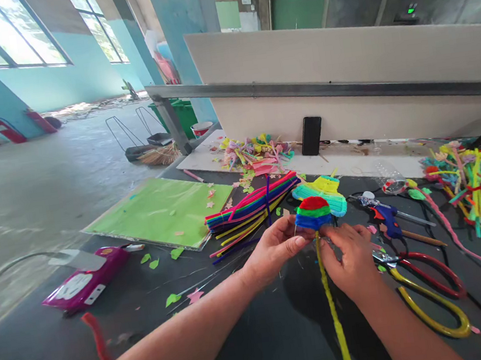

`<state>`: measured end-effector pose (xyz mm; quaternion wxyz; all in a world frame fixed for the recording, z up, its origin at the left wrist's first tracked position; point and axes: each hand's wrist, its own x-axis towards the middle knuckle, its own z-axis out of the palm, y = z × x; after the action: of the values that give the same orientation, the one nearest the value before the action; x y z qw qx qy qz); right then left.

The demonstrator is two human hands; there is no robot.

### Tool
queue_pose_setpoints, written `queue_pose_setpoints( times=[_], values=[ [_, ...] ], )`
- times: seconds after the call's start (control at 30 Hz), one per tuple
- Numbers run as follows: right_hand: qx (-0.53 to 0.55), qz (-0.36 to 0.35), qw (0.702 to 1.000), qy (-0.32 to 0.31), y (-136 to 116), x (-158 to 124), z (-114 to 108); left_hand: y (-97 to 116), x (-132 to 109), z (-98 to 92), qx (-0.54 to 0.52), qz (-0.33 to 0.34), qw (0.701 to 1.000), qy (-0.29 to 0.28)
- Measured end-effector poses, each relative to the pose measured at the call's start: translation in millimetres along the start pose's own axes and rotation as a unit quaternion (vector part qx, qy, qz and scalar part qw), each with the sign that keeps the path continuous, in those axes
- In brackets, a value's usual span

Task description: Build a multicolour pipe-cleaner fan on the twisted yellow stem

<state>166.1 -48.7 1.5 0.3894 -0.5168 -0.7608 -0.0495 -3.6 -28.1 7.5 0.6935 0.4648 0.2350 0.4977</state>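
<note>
Between my hands is a pipe-cleaner craft piece (313, 213), rounded on top, with red, green and blue bands. A long yellow fuzzy stem (334, 309) hangs down from its lower edge toward the table. My left hand (279, 244) pinches the left lower edge of the piece, thumb in front. Fingers curled, my right hand (350, 253) grips it at the lower right, next to the top of the stem. Just behind it lies a yellow and turquoise pipe-cleaner piece (325, 188). A bundle of coloured pipe cleaners (251, 208) rests left of that.
Scissors with red and yellow handles (434, 290) and a blue glue gun (387, 219) lie at right, near a heap of pipe-cleaner pieces (476, 190). At left are a green sheet (160, 211) and a magenta power strip (87, 280). A phone (311, 135) leans against the back board.
</note>
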Motion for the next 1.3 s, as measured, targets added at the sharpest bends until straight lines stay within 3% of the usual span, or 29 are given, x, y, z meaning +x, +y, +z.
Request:
queue_pose_setpoints(
  times=[0.13, 0.2, 0.27, 0.4, 0.47, 0.53, 0.63, 0.73, 0.83, 0.93, 1.1, 1.2, 1.3],
  values=[
    [0.108, 0.089, 0.990, -0.013, 0, 0, 4, 5, -4, 4.0, 0.041, 0.022, 0.998, -0.034],
    [0.202, 0.175, 0.963, -0.036, 1, 1, 5, 8, -7, 7.2, 0.064, 0.032, 0.996, -0.059],
    [0.347, 0.260, 0.900, -0.051, 3, 3, 4, 11, -10, 9.8, 0.101, 0.055, 0.992, -0.052],
    [0.591, 0.361, 0.721, -0.025, 10, 7, -4, 14, -11, 8.1, 0.195, 0.121, 0.969, 0.093],
    [0.652, 0.370, 0.662, -0.031, 12, 9, -7, 11, -10, 5.4, 0.231, 0.121, 0.957, 0.128],
    [0.690, 0.360, 0.625, -0.054, 12, 9, -8, 7, -8, 4.3, 0.241, 0.092, 0.960, 0.113],
    [0.707, 0.339, 0.614, -0.091, 10, 9, -5, 1, -7, 6.6, 0.211, 0.021, 0.975, 0.071],
    [0.701, 0.355, 0.612, -0.087, 8, 6, 1, -1, -7, 10.3, 0.209, -0.013, 0.974, 0.085],
    [0.695, 0.405, 0.591, -0.065, 5, 3, 7, -1, -7, 11.9, 0.277, 0.073, 0.950, 0.122],
    [0.690, 0.433, 0.576, -0.075, -1, 1, 9, 0, -7, 11.6, 0.362, 0.175, 0.906, 0.132],
    [0.710, 0.422, 0.555, -0.102, -12, -1, 7, 7, -8, 11.4, 0.428, 0.272, 0.852, 0.129],
    [0.731, 0.406, 0.532, -0.129, -14, -2, 3, 13, -10, 11.6, 0.431, 0.313, 0.838, 0.122],
    [0.746, 0.359, 0.537, -0.162, -12, -2, 0, 18, -12, 10.4, 0.438, 0.336, 0.826, 0.116]
  ],
)
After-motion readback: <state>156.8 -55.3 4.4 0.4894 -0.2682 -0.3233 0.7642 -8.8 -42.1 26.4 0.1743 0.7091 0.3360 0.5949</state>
